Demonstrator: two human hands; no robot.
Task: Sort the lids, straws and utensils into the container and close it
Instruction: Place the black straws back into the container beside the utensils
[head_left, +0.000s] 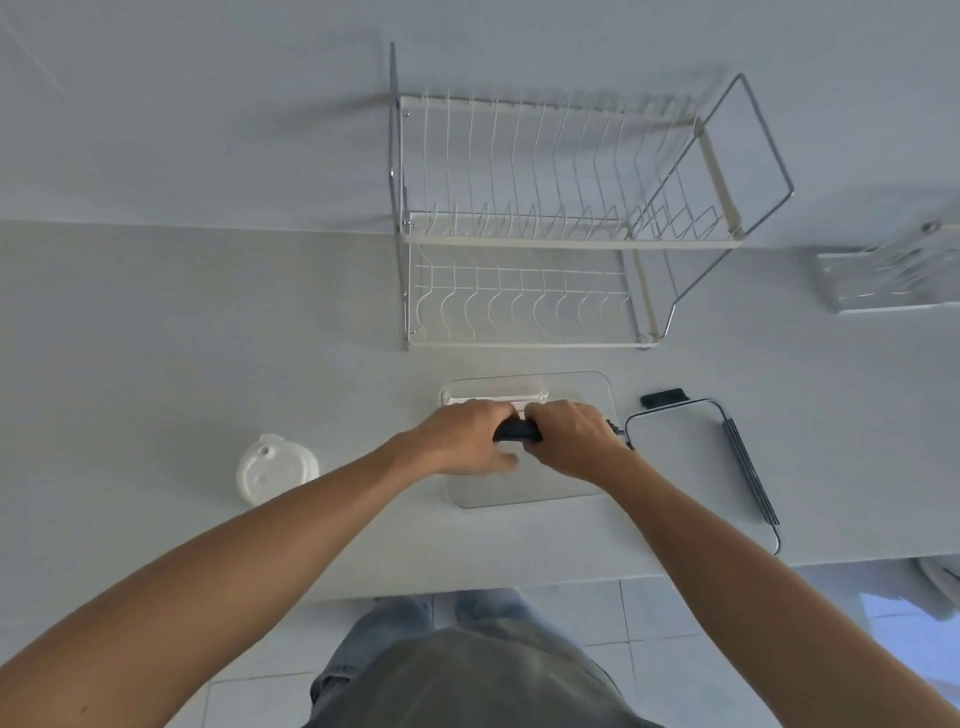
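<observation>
Well left of the left hand (465, 439), a stack of white lids (277, 469) sits on the counter (156, 338). Both hands close together on a dark bundle (517, 431), mostly hidden by fingers, over the clear container (524, 493). Right hand (569, 439) curled around it too. Just right lies the container's lid (691, 467), straws (750, 475) along its far edge.

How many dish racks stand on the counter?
2: a two-tier wire rack behind the clear container, and a smaller, blurred rack at the right edge, partly cut off.
</observation>
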